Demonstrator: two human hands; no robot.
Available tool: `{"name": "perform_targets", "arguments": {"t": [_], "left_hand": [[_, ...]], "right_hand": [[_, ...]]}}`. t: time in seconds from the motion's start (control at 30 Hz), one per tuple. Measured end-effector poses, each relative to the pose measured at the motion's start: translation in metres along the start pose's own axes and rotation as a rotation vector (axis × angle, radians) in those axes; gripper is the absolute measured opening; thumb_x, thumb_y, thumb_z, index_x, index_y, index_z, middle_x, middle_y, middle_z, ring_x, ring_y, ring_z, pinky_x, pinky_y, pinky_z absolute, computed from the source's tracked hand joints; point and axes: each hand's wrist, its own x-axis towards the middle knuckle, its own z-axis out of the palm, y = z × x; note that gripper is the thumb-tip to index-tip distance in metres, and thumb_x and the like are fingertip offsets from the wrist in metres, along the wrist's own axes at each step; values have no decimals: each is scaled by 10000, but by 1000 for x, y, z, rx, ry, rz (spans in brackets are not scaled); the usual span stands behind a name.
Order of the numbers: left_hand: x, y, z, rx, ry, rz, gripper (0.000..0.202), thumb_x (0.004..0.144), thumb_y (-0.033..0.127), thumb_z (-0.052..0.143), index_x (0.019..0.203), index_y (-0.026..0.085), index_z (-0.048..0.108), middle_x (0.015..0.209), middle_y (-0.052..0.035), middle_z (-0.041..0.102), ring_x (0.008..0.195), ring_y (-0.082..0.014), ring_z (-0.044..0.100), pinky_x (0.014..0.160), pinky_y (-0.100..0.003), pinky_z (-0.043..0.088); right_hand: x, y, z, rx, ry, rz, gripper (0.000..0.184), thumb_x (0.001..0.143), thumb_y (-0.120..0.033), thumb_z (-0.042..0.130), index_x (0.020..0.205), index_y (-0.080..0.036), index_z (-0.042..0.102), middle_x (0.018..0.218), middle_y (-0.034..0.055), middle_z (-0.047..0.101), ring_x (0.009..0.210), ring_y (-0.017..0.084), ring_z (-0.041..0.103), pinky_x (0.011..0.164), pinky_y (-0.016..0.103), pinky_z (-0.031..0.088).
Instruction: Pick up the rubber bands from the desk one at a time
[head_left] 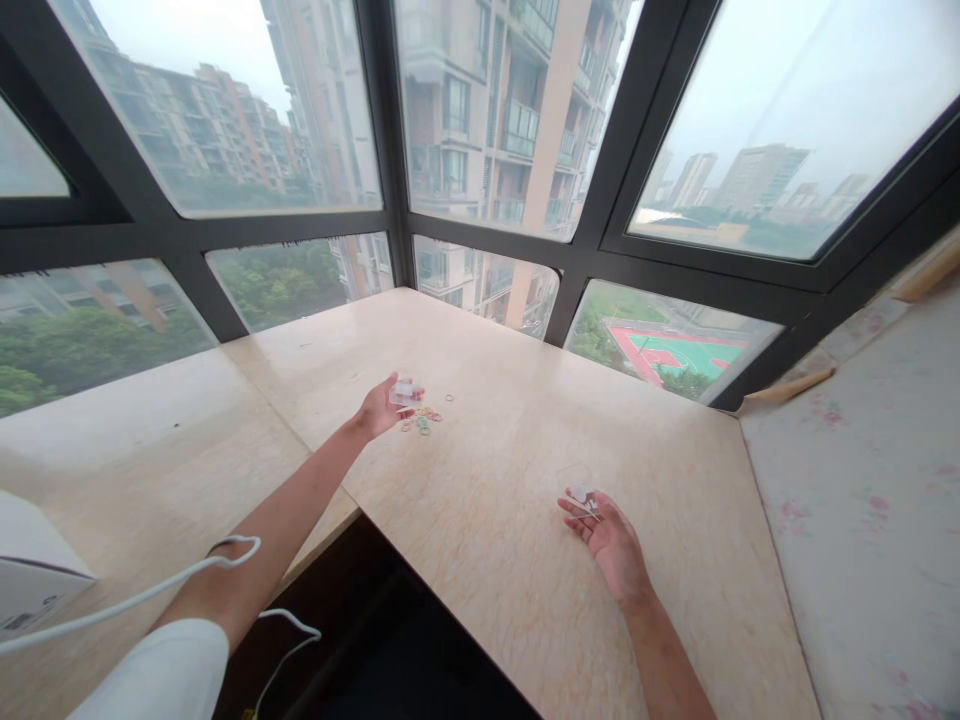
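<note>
My left hand (pixel 384 405) reaches out over the beige stone desk (pixel 495 500) and its fingers grip a small clear plastic box (pixel 403 391). Just right of it, several coloured paper clips (pixel 424 418) lie scattered on the desk, with one small ring (pixel 449 398) a little farther right. My right hand (pixel 609 537) rests palm up on the desk nearer to me, fingers loosely curled around a small clear piece (pixel 582 495), possibly the box's lid.
Large dark-framed windows (pixel 390 220) wrap around the desk's far edges. A floral cushion (pixel 862 500) lies at the right. A white device (pixel 30 570) with a white cable (pixel 150 590) sits at the left. A dark gap (pixel 390 640) opens under the desk near me.
</note>
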Motion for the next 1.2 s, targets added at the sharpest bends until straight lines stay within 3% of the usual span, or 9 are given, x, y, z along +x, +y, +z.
{"name": "perform_targets", "arguments": {"t": [0.07, 0.17, 0.3, 0.5, 0.7, 0.87, 1.0, 1.1, 1.2], "left_hand": [[-10, -3, 6, -219, -82, -31, 400, 898, 453, 400, 1042, 128, 585, 1081, -173, 665, 902, -252, 649, 676, -351, 503], [-26, -15, 20, -320, -125, -29, 409, 913, 429, 372, 1048, 114, 594, 1124, -182, 654, 895, -253, 658, 670, -360, 521], [-46, -41, 53, -297, -90, -42, 426, 927, 432, 363, 1056, 106, 603, 1123, -170, 657, 910, -243, 664, 666, -333, 538], [-80, -85, 118, -162, -34, -264, 240, 914, 326, 484, 949, 121, 603, 960, -114, 679, 803, -190, 683, 690, -292, 556], [-114, -119, 178, 9, -180, -312, 249, 832, 345, 629, 925, 116, 654, 799, -75, 658, 611, -121, 625, 483, -194, 482], [-143, -141, 221, 45, -365, -353, 250, 740, 308, 733, 885, 129, 635, 805, -86, 660, 655, -157, 665, 552, -245, 540], [-163, -153, 243, 49, -373, -382, 284, 718, 263, 761, 892, 149, 568, 839, -93, 652, 708, -198, 692, 634, -322, 581], [-175, -160, 251, 52, -364, -379, 356, 725, 253, 760, 967, 165, 515, 916, -112, 642, 766, -222, 699, 675, -361, 590], [-183, -164, 256, 53, -357, -383, 439, 730, 248, 759, 1048, 168, 467, 974, -133, 625, 837, -250, 694, 707, -385, 591]], "right_hand": [[0, 0, 0, -6, 3, -2, 341, 684, -457, 766, 875, -198, 656, 1031, 79, 719, 965, 277, 680, 771, 342, 523], [1, 0, 0, -5, 9, -7, 347, 674, -454, 771, 868, -195, 647, 1015, 83, 723, 956, 277, 682, 762, 347, 525], [0, -1, 2, 31, 5, -17, 335, 676, -433, 774, 870, -194, 642, 992, 79, 727, 936, 269, 689, 744, 338, 523], [-5, -18, 4, 94, 70, -96, 334, 666, -429, 765, 858, -189, 634, 942, 57, 730, 883, 260, 700, 699, 315, 526], [-53, -38, -30, 205, 242, -215, 347, 726, -376, 705, 1009, -187, 636, 1039, 68, 710, 958, 270, 678, 754, 353, 539], [-104, -39, -68, 334, 386, -187, 264, 749, -333, 650, 960, -174, 647, 1052, 90, 707, 1061, 255, 632, 861, 396, 531], [-125, -36, -82, 378, 440, -185, 187, 753, -301, 648, 906, -194, 640, 1050, 71, 707, 1094, 228, 615, 944, 410, 505], [-128, -35, -85, 403, 439, -198, 151, 707, -171, 659, 857, -182, 644, 1009, 62, 716, 1083, 205, 624, 1000, 372, 477], [-128, -38, -87, 395, 423, -214, 242, 655, -28, 631, 855, -163, 651, 997, 64, 717, 1130, 195, 600, 1043, 322, 446]]}}
